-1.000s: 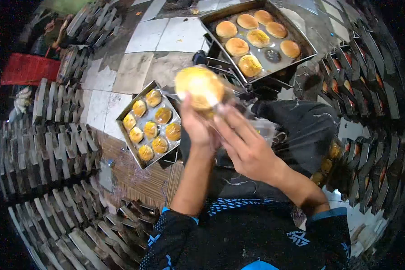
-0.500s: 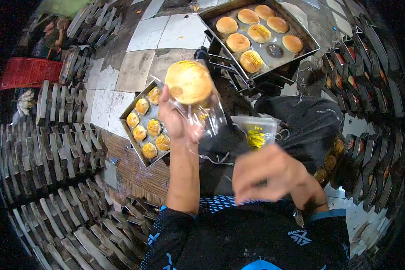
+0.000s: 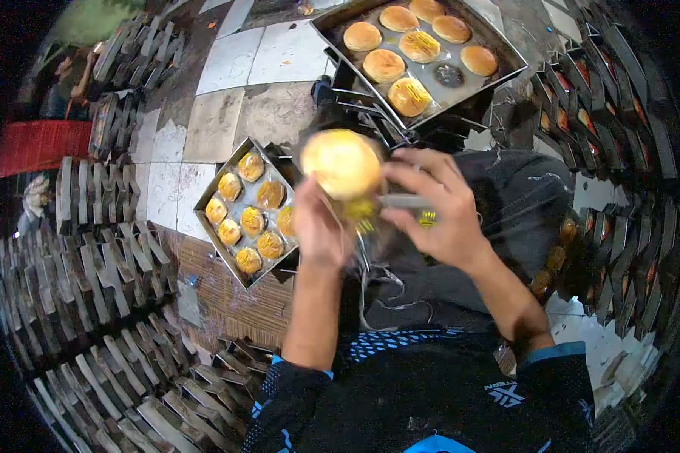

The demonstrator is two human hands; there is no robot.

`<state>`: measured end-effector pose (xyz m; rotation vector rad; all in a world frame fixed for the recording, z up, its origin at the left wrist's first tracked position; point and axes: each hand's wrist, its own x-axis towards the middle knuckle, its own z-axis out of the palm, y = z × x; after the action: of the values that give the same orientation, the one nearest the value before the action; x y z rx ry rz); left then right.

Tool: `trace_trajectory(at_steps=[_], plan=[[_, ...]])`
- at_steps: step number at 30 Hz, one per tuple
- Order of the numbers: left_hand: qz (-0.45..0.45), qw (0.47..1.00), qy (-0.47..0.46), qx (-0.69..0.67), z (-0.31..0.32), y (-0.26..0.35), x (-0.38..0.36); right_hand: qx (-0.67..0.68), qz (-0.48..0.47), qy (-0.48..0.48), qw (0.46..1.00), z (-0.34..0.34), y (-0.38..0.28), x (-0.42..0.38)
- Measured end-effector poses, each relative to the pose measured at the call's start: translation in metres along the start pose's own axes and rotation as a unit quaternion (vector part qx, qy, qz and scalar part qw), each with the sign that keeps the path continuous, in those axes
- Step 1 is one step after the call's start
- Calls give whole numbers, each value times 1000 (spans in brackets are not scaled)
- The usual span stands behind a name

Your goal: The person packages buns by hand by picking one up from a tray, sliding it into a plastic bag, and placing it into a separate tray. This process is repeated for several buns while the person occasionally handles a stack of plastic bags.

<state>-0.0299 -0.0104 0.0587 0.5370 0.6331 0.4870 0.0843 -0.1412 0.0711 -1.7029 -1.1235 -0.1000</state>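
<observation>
With fingers of nearer left hand (image 3: 323,234), gripping round bun (image 3: 341,162) just ahead; no clear long axis; beside its right edge, half-curled right hand (image 3: 449,211); grasp too blurred to tell.

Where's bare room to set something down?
Floor tiles beyond the small tray, between the left stacks and large tray. Smaller patch: large tray, around the dark round mark, buns alongside. Crowded: small tray, filled with buns; left and right stacks.
</observation>
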Motion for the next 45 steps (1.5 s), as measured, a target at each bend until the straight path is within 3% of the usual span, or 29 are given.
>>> trace_trajectory(at_steps=[1,2,4,5,6,7,8,10,11,13,14,16,17,18,20,21,24,26,28,30,31,32,34,37,39,40,42,43,45], plan=[[-13,996,-13,82,7,-9,-19,9,-54,7,998,-3,-3,2],[-90,994,-35,-43,5,-20,-27,20,-105,13,994,-4,-7,1],[-38,982,27,184,-31,-46,-23,105,-51,64,991,3,-5,-2],[136,953,9,271,-32,-51,-21,146,66,66,985,6,-5,-7],[308,886,-8,347,-32,-56,-19,187,178,67,964,10,-7,-9],[379,894,1,239,-17,-51,-21,188,175,67,964,13,-7,-6],[379,894,4,239,-25,-36,-20,242,214,55,945,16,-10,-6],[432,766,-57,473,-51,-2,-25,295,259,29,919,13,-17,1],[477,780,7,405,-43,5,-26,204,155,-4,967,3,-22,16],[585,662,-9,469,-52,34,-26,25,-13,-8,1000,-4,-32,35],[620,605,-11,499,-57,44,-25,26,-13,-13,999,7,-23,34],[591,551,80,584,-93,38,-8,35,-26,21,999,48,15,22],[552,560,111,608,-103,35,2,136,111,-52,983,72,37,14],[547,564,123,606,-112,31,10,184,160,-93,965,80,47,6],[525,618,121,572,-125,27,9,221,150,-79,960,85,42,-1],[489,655,157,555,-125,20,1,183,80,-45,979,86,40,3],[515,683,124,504,-119,15,9,94,58,-57,992,91,42,7],[506,679,95,523,-99,23,26,77,-54,-15,995,113,45,29],[560,622,94,539,-92,21,51,57,-67,-47,995,130,44,52],[428,715,263,487,-97,32,58,66,145,65,985,141,51,67],[378,820,213,372,-104,37,55,50,168,32,984,132,64,63],[338,827,213,394,-97,39,37,47,171,31,984,126,61,48],[235,887,199,343,-109,31,1,38,272,-27,961,116,41,1],[266,769,197,548,-135,-4,-43,18,366,-82,927,101,41,-70],[351,676,159,628,-139,-12,-56,-10,345,-276,897,84,46,-86],[352,676,152,629,-135,-11,-59,-44,296,-319,899,72,45,-75],[285,763,253,522,-117,-2,-69,-87,277,-194,937,57,38,-46],[290,782,264,485,-102,10,-61,-82,273,-193,939,54,34,-27],[258,805,250,471,-90,32,-38,53,88,-157,982,57,24,7]])
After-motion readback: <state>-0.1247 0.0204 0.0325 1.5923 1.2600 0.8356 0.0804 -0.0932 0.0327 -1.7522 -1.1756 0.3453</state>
